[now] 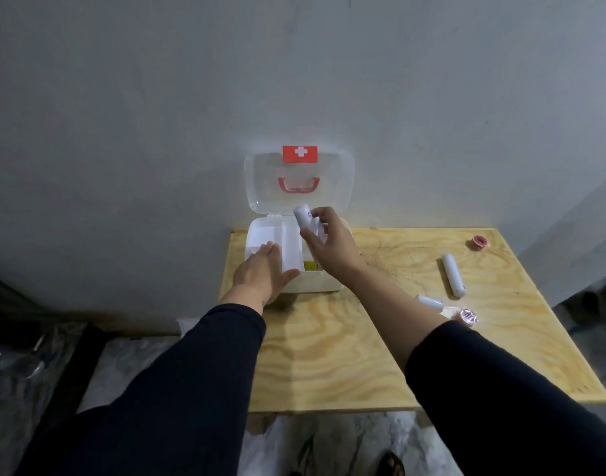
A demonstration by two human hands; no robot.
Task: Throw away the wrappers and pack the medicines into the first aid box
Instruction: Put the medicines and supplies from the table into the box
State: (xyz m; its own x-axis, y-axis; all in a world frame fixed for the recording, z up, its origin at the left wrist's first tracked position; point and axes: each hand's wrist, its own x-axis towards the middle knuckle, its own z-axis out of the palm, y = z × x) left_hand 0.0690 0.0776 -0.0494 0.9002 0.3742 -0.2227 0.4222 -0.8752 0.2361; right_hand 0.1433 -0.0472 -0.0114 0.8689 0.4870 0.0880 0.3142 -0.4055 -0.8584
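A white first aid box stands open at the table's back left, its clear lid with a red cross label leaning on the wall. My left hand lies flat and open on the box's front left edge, over the inner tray. My right hand holds a white bandage roll above the box. Two more white rolls lie on the table, a long roll and a shorter roll beside my right forearm. A crumpled clear-pink wrapper lies next to the shorter one.
A pink tape roll sits near the far right corner of the plywood table. A grey wall rises directly behind the box. Dark plastic sheeting lies on the floor to the left, and a sandalled foot shows below the table's front edge.
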